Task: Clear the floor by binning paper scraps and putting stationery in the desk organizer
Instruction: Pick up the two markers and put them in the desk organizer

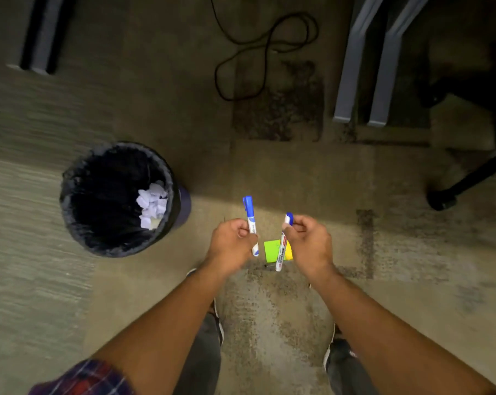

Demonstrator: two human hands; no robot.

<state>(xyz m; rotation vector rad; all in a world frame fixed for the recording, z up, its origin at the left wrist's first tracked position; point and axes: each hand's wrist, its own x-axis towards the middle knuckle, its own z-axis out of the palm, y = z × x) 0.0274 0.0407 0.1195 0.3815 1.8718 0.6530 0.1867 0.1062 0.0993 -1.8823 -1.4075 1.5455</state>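
My left hand (232, 243) is shut on a white whiteboard marker with a blue cap (250, 220), held upright. My right hand (309, 243) grips a second blue-capped whiteboard marker (281, 253), tilted slightly. Between and below the hands, a green and yellow sticky-note pad (271, 251) lies on the carpet, with a thin dark pen-like thing (269, 265) just beneath it. A black lined bin (70, 178) stands on the floor to the left, with white paper scraps (152, 203) inside. No desk organizer is in view.
A black cable (258, 49) loops on the carpet ahead. Grey desk legs (363, 67) stand at the upper right, more at the upper left (40, 35). A black chair base leg (466, 181) reaches in from the right. My shoes and trouser legs (206, 352) are below.
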